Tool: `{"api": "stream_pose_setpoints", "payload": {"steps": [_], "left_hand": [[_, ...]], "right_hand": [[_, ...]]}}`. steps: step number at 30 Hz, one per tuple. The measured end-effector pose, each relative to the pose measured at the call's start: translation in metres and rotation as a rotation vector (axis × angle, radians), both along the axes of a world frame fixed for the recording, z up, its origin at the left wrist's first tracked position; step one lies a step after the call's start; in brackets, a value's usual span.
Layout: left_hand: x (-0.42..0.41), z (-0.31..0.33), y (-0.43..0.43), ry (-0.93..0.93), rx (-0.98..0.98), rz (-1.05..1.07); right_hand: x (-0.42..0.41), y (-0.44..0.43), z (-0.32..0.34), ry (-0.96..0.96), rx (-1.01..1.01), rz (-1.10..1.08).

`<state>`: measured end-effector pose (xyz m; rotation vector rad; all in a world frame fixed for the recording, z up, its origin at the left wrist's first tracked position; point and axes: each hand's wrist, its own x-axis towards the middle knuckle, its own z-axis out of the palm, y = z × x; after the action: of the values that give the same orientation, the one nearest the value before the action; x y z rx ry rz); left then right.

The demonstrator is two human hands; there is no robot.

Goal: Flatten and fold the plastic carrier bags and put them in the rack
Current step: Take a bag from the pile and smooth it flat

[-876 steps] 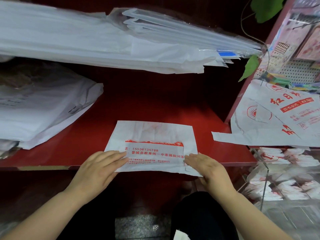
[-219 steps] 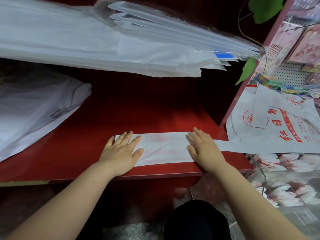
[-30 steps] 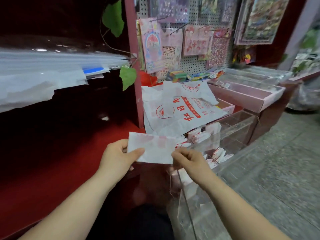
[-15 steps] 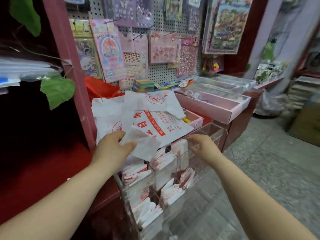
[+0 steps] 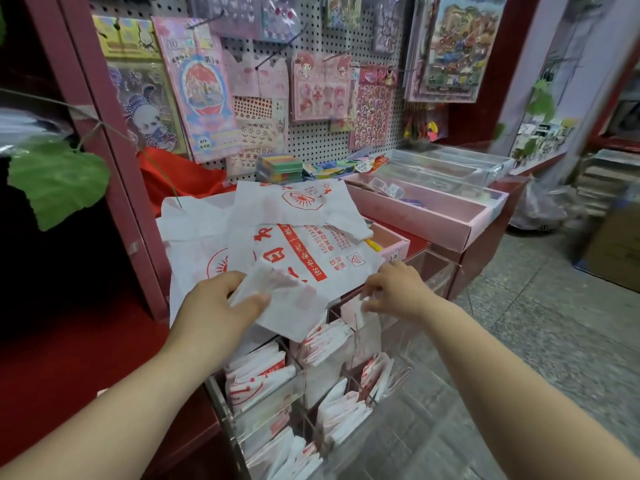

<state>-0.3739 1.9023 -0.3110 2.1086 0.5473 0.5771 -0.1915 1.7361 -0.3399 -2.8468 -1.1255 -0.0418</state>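
My left hand (image 5: 216, 308) grips a folded white carrier bag with red print (image 5: 291, 311), held just above the clear acrylic rack (image 5: 391, 379). The rack's compartments hold several folded bags (image 5: 258, 379) standing on edge. My right hand (image 5: 394, 289) reaches over the rack's top right compartment, its fingertips pinching the top edge of a folded bag (image 5: 362, 327) standing there. A pile of unfolded white bags with red lettering (image 5: 298, 240) lies on the counter just behind the rack.
A pegboard (image 5: 311, 133) with hanging sticker packs rises behind the pile. Pink trays (image 5: 426, 209) and clear boxes (image 5: 446, 168) sit to the right. A red shelf (image 5: 52, 368) lies to the left, a green leaf (image 5: 57, 181) above it. Tiled floor (image 5: 554, 323) spreads to the right.
Over the last second I turned from the red shelf to the rack. My left hand carried the folded bag over the compartments; my right hand let go of it and reached into the rack.
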Motion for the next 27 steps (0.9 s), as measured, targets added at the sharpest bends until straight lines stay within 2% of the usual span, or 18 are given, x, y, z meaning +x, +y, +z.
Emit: {"api": "stream_pose_setpoints", "payload": {"steps": [7, 11, 16, 21, 24, 27], "left_hand": [[0.013, 0.004, -0.015, -0.099, 0.051, 0.012], [0.034, 0.006, -0.033, -0.094, 0.14, -0.039], [0.066, -0.001, -0.056, 0.028, 0.286, -0.117], [0.082, -0.018, -0.07, 0.244, 0.491, -0.219], [0.087, -0.028, -0.071, 0.313, 0.422, -0.305], [0.091, -0.036, -0.071, 0.334, 0.334, -0.371]], "right_hand": [[-0.004, -0.02, -0.001, 0.085, 0.101, 0.064], [-0.012, -0.03, -0.008, 0.261, 0.265, 0.071], [-0.014, -0.039, -0.02, 0.311, 0.436, 0.104], [-0.011, -0.045, -0.039, 0.354, 0.744, 0.042], [-0.011, -0.042, -0.046, 0.35, 0.889, 0.025], [-0.017, -0.04, -0.046, 0.272, 0.937, 0.139]]}}
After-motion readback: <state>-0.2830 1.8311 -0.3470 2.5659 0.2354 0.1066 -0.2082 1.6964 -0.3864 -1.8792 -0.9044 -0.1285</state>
